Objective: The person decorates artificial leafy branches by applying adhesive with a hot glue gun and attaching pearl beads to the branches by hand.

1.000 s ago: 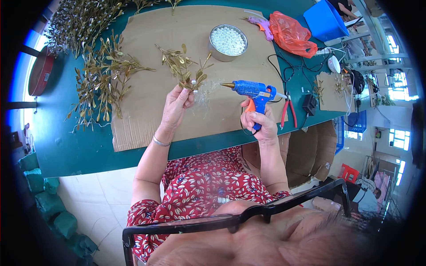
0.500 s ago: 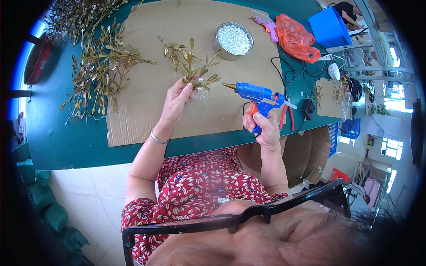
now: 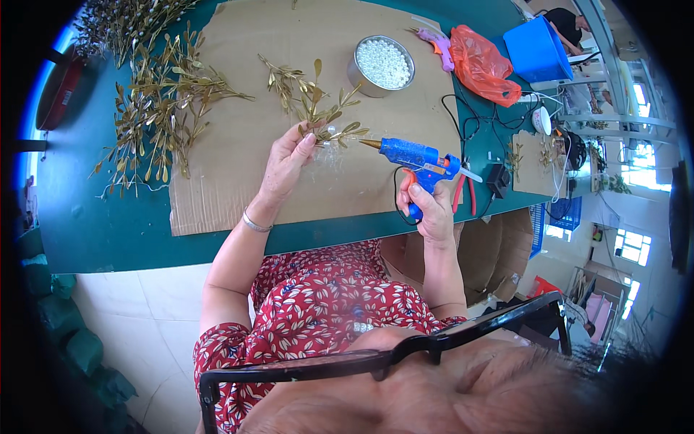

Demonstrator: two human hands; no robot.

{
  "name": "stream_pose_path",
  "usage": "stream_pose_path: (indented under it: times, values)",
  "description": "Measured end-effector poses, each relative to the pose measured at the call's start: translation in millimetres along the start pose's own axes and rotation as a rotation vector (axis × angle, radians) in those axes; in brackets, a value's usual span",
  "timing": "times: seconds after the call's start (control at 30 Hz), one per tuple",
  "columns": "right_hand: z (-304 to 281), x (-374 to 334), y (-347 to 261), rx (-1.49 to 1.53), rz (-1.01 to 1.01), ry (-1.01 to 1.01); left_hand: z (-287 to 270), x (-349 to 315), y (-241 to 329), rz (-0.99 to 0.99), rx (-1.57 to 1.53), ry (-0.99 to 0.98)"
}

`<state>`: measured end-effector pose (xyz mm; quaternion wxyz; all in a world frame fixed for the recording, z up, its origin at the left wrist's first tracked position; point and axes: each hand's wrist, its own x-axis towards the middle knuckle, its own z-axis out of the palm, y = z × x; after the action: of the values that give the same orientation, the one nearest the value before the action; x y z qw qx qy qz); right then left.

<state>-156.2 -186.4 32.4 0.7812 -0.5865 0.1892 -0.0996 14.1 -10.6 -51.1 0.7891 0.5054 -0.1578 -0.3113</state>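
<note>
Between the thumb and fingers of my left hand is a gold artificial leaf sprig, its leaves fanning out above the cardboard. My right hand is wrapped round the handle of a blue hot glue gun, fingers by its orange trigger. The gun's brass nozzle points left, close to the sprig's right leaves; whether it touches them I cannot tell. Thin glue strands lie on the cardboard under the sprig. Beyond the gun stands a round metal tin full of white pearl beads.
A cardboard sheet covers much of the green table. Gold sprigs are heaped at the left. Toward the right lie a pink glue gun, a red plastic bag, a blue bin, red-handled pliers and black cables.
The sprig in my left hand has turned slightly, and a white bead seen at its leaves before no longer shows clearly. The glue gun has shifted a little left.
</note>
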Motion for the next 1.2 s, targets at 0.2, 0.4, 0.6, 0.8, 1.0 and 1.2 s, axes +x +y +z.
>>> stream_pose_path:
  times: [0.2,0.4,0.6,0.8,1.0,1.2]
  values:
    - [2,1,-3,-0.034,0.002,0.008,0,0,0,0.009,0.019,0.002]
    - [0,1,-3,-0.052,0.007,0.011,-1,1,-2,0.011,0.057,0.015]
    - [-3,0,-4,-0.112,0.0,-0.008,-3,0,-1,-0.007,0.081,-0.007]
    - [-2,0,-7,-0.146,-0.002,-0.006,3,-1,9,0.024,0.137,0.027]
    - [-6,1,-8,-0.145,0.008,-0.006,3,1,7,0.062,0.163,0.028]
    - [-12,-1,-7,-0.05,0.019,-0.003,0,1,3,0.048,0.156,0.068]
